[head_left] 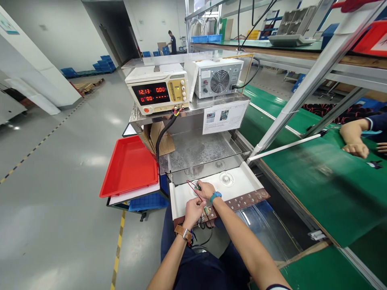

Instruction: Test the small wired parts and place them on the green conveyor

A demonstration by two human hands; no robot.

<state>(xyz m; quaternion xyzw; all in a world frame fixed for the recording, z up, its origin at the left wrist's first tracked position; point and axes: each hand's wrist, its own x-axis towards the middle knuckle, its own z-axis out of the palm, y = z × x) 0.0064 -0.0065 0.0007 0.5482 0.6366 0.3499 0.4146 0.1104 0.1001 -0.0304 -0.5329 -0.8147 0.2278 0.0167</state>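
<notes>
My left hand (194, 212), a brown watch strap at its wrist, is closed in a pinch at the lower end of a thin red wire (190, 184). That end lies beside a brown strip with metal studs (238, 202) along the fixture's front edge. Just above it, my right hand (206, 189), with a blue band at the wrist, has its fingers closed on a small green part (198, 187), mostly hidden. Both hands are over a white tray-like fixture (181, 197). A green clip (206, 210) sits at the strip, and black leads (208, 237) hang below.
A power supply (157, 90) with red digits stands on a metal shelf beside a grey fan-cooled unit (220, 80). On the left is a red tray (130, 167). A green conveyor (320, 181) runs right, where a co-worker's arm (353, 139) rests. A slanted metal post (290, 108) rises nearby.
</notes>
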